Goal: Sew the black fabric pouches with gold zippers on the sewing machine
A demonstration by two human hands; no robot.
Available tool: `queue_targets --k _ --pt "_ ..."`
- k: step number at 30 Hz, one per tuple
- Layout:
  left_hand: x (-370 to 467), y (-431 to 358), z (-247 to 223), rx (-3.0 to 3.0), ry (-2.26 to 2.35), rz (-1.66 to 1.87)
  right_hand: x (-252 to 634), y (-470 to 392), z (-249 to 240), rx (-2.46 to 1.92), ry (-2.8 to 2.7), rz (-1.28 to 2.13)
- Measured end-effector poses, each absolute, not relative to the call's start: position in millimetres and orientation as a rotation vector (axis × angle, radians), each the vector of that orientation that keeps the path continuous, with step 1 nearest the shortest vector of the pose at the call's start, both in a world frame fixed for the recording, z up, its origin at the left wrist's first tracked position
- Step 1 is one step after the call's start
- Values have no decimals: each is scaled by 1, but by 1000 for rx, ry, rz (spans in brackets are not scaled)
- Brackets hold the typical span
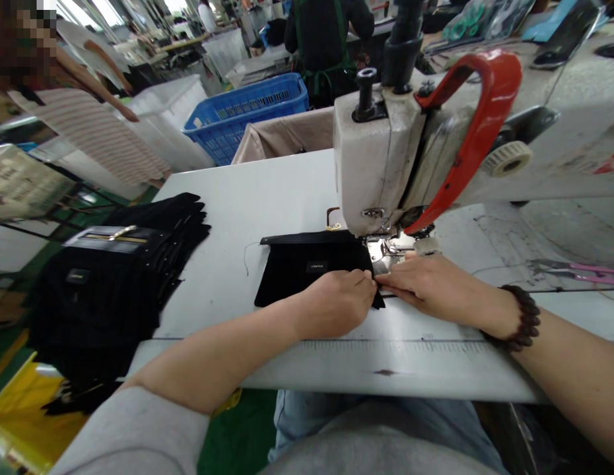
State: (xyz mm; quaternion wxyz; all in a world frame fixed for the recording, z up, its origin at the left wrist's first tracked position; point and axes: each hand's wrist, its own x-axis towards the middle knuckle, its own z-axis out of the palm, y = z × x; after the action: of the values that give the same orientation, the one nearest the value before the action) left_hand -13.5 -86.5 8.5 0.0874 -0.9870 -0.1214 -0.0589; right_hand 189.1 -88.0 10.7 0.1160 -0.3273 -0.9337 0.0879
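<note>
A black fabric panel with a small label lies flat on the white sewing table. Its right edge is beside the metal presser foot of the sewing machine. My left hand rests on the panel's lower right part, fingers bent and pinching its edge. Close against it, my right hand has its fingertips pressed together at the same edge, just in front of the foot. A dark beaded bracelet is on my right wrist. My fingers hide part of the fabric edge.
A stack of black fabric pieces hangs over the table's left side. Pink-handled snips lie at the right. A red curved guard fronts the machine. Behind the table are a blue crate and people; a yellow bin stands lower left.
</note>
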Motion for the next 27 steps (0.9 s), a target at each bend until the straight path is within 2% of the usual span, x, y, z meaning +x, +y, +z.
queue_targets --k 9,13,16,21,24,27 --pt "-19 -78 10 -2886 -373 -158 201 -89 21 -1060 -2758 336" --pt "-26 -72 17 -3143 -586 -312 229 -81 29 -1251 -2829 385" --pt "-32 -66 20 -3398 -837 -582 231 -76 23 -1422 -2837 269" --pt "-36 -62 16 -3455 -1526 -1033 197 -78 9 -1713 -2581 -245" --pt "-36 -63 14 -3293 -1947 -1232 188 -84 10 -1584 -2543 -430" --pt "-35 -65 16 -3200 -1984 -1355 189 -91 14 -1163 -2691 -393"
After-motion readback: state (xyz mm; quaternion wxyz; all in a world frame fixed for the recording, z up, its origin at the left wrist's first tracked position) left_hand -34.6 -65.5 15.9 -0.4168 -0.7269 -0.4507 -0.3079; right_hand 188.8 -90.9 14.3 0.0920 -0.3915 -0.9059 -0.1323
